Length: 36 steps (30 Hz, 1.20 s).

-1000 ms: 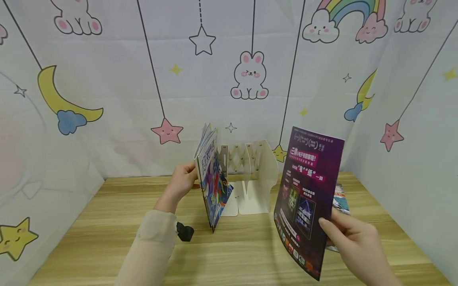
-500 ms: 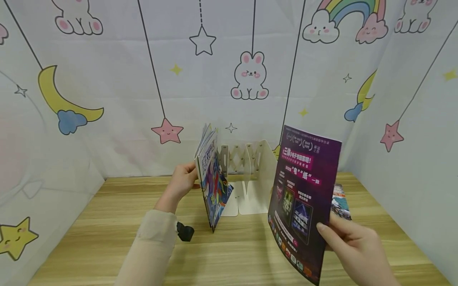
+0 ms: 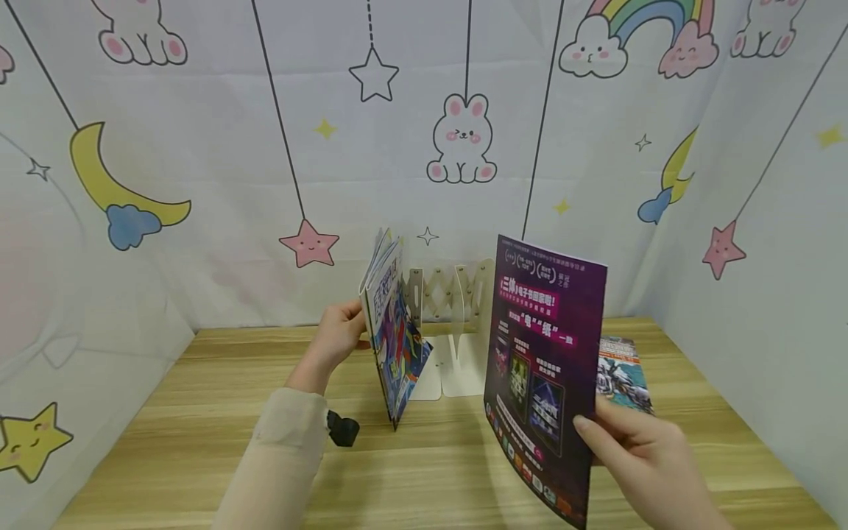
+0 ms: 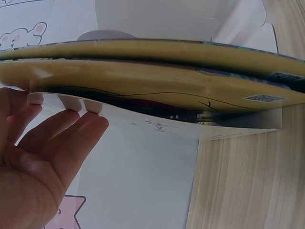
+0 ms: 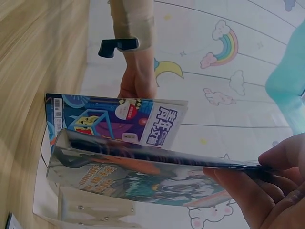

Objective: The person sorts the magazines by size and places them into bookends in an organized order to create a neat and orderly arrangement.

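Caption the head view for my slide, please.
Right hand holding purple magazine, left hand beside standing magazines at white bookend.

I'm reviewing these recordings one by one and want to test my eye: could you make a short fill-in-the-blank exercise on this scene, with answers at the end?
1. The right hand holds a magazine whose side facing the head camera is mostly dark ____.
2. In the head view, the upright magazines touched by the left hand are on the ____ side of the bookend.
3. Another magazine lies on the table, partly hidden by what the ____ hand holds.

Missing words: purple; left; right.
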Each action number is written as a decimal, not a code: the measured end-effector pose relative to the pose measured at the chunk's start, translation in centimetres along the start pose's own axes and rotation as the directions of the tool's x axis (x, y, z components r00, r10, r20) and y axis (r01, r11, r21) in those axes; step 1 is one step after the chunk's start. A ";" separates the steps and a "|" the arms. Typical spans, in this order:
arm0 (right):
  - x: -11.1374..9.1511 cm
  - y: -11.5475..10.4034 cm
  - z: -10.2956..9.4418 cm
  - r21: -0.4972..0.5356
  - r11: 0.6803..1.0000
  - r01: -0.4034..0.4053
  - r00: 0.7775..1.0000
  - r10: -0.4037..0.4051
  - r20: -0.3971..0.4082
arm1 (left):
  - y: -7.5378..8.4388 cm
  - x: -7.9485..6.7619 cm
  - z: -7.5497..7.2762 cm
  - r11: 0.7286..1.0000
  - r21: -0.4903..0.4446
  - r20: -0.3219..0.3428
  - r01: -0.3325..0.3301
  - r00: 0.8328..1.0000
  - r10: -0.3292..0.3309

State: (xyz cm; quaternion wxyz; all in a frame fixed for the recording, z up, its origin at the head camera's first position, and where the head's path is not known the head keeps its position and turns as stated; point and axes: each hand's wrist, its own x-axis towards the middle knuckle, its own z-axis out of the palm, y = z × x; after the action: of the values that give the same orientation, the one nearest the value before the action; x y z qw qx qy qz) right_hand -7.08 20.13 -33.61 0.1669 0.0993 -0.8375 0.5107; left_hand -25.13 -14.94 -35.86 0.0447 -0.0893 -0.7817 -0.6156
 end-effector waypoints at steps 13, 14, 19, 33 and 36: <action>0.4 0.1 0.9 -0.051 0.994 0.102 0.995 -0.101 0.010 | -0.1 0.1 0.0 1.000 0.004 0.004 0.004 1.000 -0.004; 0.5 0.2 0.9 -0.048 0.994 0.103 0.995 -0.102 0.011 | -0.1 0.0 0.0 1.000 0.002 0.004 0.005 1.000 -0.005; 0.8 0.5 1.2 -0.039 0.989 0.142 0.990 -0.142 0.015 | -0.1 0.1 0.1 1.000 -0.008 0.003 0.012 1.000 -0.012; 1.9 0.9 2.2 -0.091 0.978 0.190 0.981 -0.191 -0.006 | -0.1 0.1 0.0 1.000 -0.016 0.002 0.011 1.000 -0.011; 2.0 1.1 2.6 -0.082 0.979 0.187 0.982 -0.189 -0.016 | -0.2 0.1 0.0 1.000 -0.011 -0.003 0.008 1.000 -0.008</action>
State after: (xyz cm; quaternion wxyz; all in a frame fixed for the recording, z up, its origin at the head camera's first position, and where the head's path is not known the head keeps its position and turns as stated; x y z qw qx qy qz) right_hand -9.78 18.35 -34.89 0.2284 0.1650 -0.8422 0.4598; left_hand -25.29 -15.00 -36.03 0.0429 -0.0852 -0.7786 -0.6202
